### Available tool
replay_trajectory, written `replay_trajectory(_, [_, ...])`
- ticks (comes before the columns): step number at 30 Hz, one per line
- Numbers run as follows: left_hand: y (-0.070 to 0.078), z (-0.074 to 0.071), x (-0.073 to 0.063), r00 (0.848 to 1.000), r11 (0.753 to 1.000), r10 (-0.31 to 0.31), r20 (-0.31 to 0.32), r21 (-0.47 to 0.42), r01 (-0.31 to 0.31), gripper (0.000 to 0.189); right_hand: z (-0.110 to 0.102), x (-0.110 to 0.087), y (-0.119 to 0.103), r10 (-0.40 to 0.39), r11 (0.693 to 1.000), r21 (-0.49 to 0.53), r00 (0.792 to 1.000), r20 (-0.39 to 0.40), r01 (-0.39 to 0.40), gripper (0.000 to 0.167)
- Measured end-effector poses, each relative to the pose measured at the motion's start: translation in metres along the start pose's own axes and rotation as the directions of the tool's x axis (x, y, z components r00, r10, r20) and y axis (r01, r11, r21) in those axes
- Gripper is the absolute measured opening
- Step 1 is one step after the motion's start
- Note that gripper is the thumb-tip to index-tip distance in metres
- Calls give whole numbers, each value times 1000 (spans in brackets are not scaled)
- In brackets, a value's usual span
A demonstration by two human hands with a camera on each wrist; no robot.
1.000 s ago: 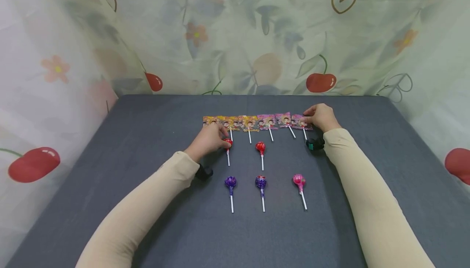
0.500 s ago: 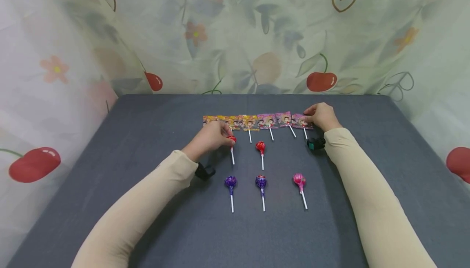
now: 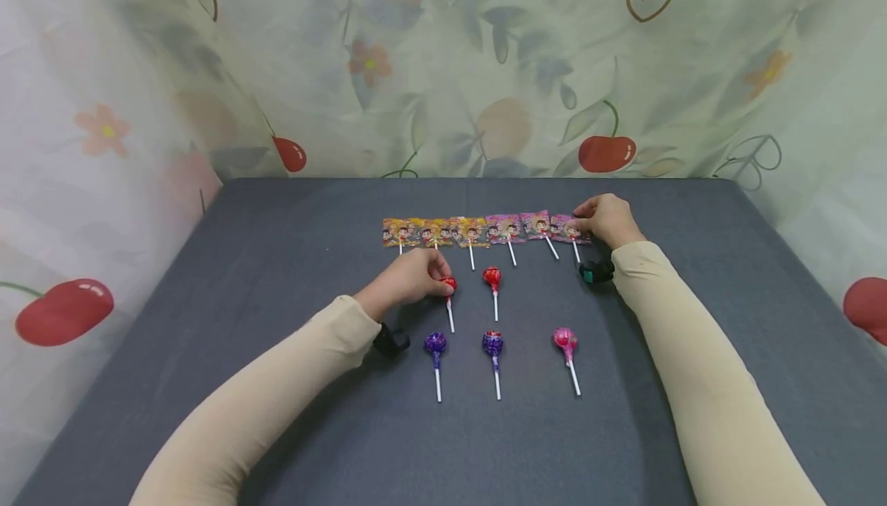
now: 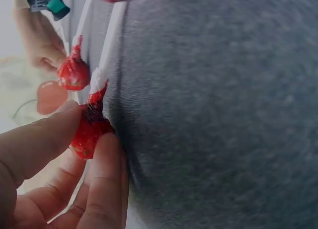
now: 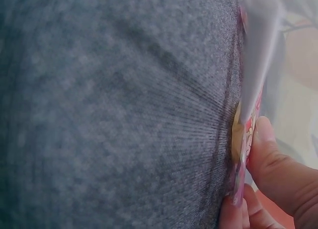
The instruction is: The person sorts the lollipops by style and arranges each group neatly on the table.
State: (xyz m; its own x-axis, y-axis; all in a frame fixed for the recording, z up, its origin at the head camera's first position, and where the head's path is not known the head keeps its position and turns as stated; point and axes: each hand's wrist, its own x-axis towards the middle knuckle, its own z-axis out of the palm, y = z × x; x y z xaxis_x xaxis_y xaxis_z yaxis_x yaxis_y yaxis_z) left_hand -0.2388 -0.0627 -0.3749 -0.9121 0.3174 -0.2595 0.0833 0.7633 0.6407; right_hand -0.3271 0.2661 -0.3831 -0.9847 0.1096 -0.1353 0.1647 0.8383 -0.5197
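- Red lollipop: head between left hand's fingers, closed to its width; stick runs nearward from them.
- Right hand: farther from it, thumb and fingers pinching pink packet.

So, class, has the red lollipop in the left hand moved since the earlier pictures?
Yes: in the head view, the held red lollipop has shifted rightward, closer to the unmoved loose red lollipop.
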Motion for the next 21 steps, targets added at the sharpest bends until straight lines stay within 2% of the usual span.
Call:
replay_trajectory(10, [-1,3,1,998,997,68,5,34,-68,19,-1,-2,-1,-9,1000,-11,1000,-1,9,32])
replay_trajectory(21, [-2,4,4,999,998,49,20,46,-50,20,-3,-3,-1,-34,999,-20,999,-9,33,30])
